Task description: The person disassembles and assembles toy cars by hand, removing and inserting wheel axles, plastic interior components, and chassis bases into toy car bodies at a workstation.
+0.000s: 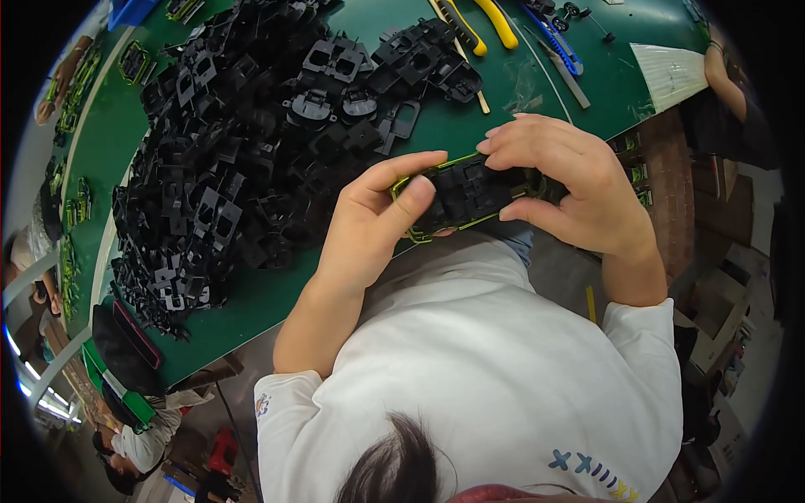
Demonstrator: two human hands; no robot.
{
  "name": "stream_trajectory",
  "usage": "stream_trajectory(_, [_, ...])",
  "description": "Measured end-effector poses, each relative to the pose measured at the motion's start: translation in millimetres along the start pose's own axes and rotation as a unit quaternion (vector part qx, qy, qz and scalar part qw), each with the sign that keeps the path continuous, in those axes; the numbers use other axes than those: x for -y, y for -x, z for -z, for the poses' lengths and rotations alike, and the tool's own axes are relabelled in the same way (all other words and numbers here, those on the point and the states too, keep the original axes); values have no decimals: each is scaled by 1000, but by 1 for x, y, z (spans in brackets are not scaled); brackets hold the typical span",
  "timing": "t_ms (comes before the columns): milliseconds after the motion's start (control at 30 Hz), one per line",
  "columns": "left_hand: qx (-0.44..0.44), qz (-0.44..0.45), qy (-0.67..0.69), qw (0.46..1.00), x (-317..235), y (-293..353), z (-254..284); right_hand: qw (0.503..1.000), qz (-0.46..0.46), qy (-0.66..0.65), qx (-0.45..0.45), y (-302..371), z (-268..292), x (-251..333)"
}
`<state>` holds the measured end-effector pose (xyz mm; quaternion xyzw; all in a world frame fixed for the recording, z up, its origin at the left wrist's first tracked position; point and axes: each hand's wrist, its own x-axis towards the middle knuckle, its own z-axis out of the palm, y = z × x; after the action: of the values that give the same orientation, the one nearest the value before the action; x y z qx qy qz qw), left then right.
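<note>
Both my hands hold a toy car body [470, 194] just over the near edge of the table. It has a black seat-like interior set in a yellow-green frame. My left hand [369, 214] grips its left end, with the thumb on top and the fingers along the far side. Round the right end curls my right hand [587, 184], its fingertips at the far edge and its thumb at the near edge. Parts of the frame are hidden under the fingers. A large heap of black plastic parts [214, 155] lies left of and beyond my hands.
Yellow-and-black handled pliers [501, 25], a blue utility knife [560, 44] and a thin wooden stick [481, 94] lie at the back of the green table [243, 310]. Yellow-green car bodies [81, 201] line the left. Another person's arm [728, 80] rests by a white sheet [669, 75].
</note>
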<state>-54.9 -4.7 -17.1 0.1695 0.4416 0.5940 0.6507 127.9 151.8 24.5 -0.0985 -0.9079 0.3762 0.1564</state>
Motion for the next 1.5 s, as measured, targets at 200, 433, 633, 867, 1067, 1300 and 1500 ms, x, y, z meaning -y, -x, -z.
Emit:
stream_trajectory(200, [-1,-15,-25,1000,1,0,3,1000,-3,19,-20,1,-4,-3])
stream_trajectory(433, [4,-12,-27,1000,-1,2,2,1000,14,28,-2,5,-1,-5])
stream_trajectory(633, [6,5,-26,1000,-3,3,3,999,19,28,3,4,0,-5])
stream_trajectory(867, [6,0,-31,999,-4,4,-1,998,23,50,2,5,0,0])
stream_trajectory(1067, [-3,-6,-46,999,-3,3,-2,998,8,65,1,3,-1,6])
stream_trajectory(1300, [-2,1,-33,999,-3,4,-1,997,35,64,-18,3,-4,0])
stream_trajectory(1500, [-19,-6,-33,999,-3,4,-4,999,31,15,14,6,-1,-13])
